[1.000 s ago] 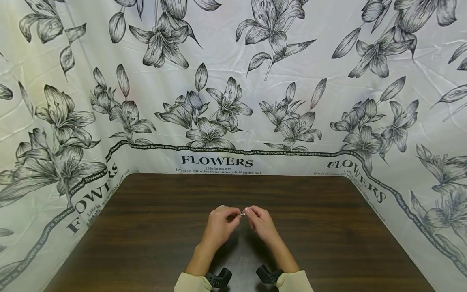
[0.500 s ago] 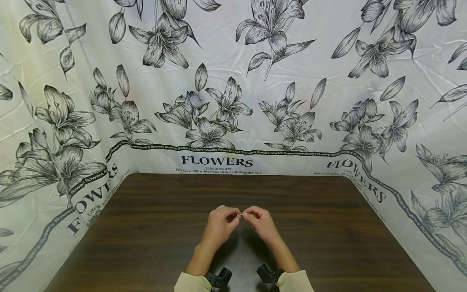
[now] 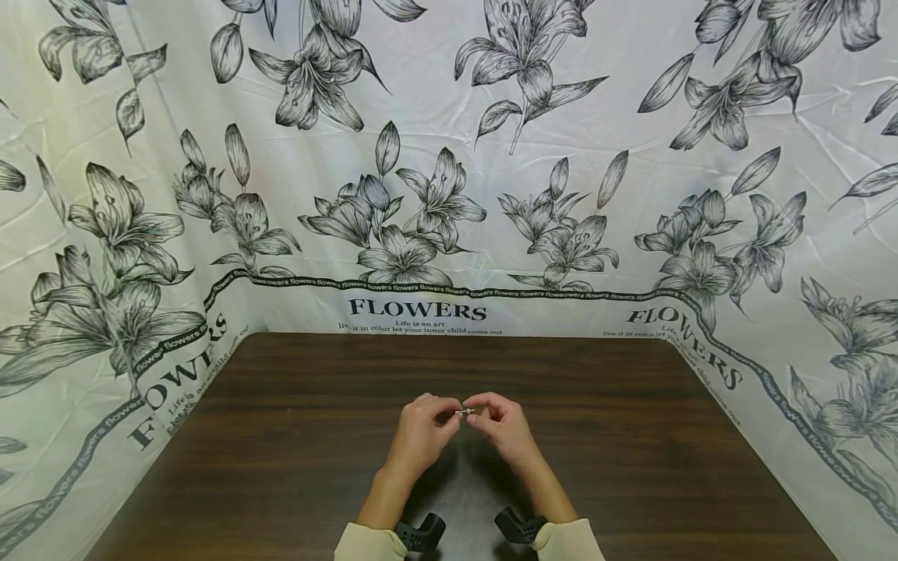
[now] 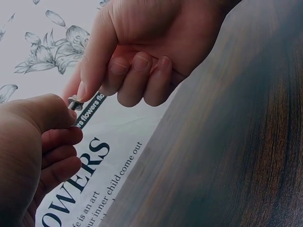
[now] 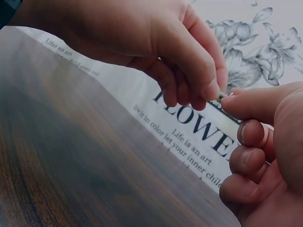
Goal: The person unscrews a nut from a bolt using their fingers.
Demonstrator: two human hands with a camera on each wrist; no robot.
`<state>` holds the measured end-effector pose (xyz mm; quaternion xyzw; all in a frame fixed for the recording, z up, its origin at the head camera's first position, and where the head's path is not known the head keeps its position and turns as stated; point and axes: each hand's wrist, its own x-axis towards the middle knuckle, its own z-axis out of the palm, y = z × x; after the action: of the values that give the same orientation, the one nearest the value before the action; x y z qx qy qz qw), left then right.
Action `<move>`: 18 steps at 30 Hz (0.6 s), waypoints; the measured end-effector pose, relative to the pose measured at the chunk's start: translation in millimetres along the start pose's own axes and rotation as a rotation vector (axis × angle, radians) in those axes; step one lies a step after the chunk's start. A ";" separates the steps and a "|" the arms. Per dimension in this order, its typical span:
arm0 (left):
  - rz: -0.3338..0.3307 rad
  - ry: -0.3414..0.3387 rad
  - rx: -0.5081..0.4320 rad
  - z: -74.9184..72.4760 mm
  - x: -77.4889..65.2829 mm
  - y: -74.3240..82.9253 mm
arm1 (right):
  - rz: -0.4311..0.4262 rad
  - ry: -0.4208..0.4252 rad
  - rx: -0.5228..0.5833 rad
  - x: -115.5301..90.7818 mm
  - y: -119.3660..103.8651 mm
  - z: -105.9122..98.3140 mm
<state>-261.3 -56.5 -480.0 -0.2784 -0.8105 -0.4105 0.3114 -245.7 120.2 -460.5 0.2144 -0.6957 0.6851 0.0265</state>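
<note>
A small silvery bolt [image 3: 459, 411] with a nut [image 3: 468, 411] on its threads is held above the table, between the two hands. My left hand [image 3: 419, 436] pinches one end of the bolt between thumb and index finger, and its head is hidden there. My right hand [image 3: 508, 435] has thumb and index finger on either side of the nut. In the left wrist view the threaded shank [image 4: 72, 105] shows beside the left thumb, and the right thumb touches the nut [image 4: 76, 100]. Only a sliver of the bolt [image 5: 221, 96] shows in the right wrist view.
A dark wood-grain table [image 3: 281, 467] lies under both hands. White cloth [image 3: 449, 218] printed with flowers and lettering surrounds its back and sides. Black wrist devices [image 3: 421, 534] are worn at both cuffs.
My right thumb and index finger have spread a little, so the nut shows between them; half a second ago they covered it. My left hand keeps its place and grip.
</note>
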 end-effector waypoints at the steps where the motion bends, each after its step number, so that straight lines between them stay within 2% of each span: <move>1: 0.001 0.000 0.002 0.1 -0.1 -0.1 | -0.005 -0.002 0.000 -0.1 0.0 -0.2; 5: 0.005 0.000 0.007 0.6 -0.3 -0.3 | -0.006 -0.002 0.005 -0.2 -0.6 -1.3; 11: 0.011 0.005 0.016 1.1 0.1 -0.3 | 0.072 0.033 0.016 0.3 -2.1 -1.0; 18: 0.005 -0.003 0.012 1.0 0.6 0.4 | 0.164 0.046 -0.073 2.1 -0.9 1.8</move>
<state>-261.7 -55.4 -479.8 -0.2793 -0.8128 -0.4043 0.3129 -246.9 117.9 -459.1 0.1397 -0.7346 0.6639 -0.0058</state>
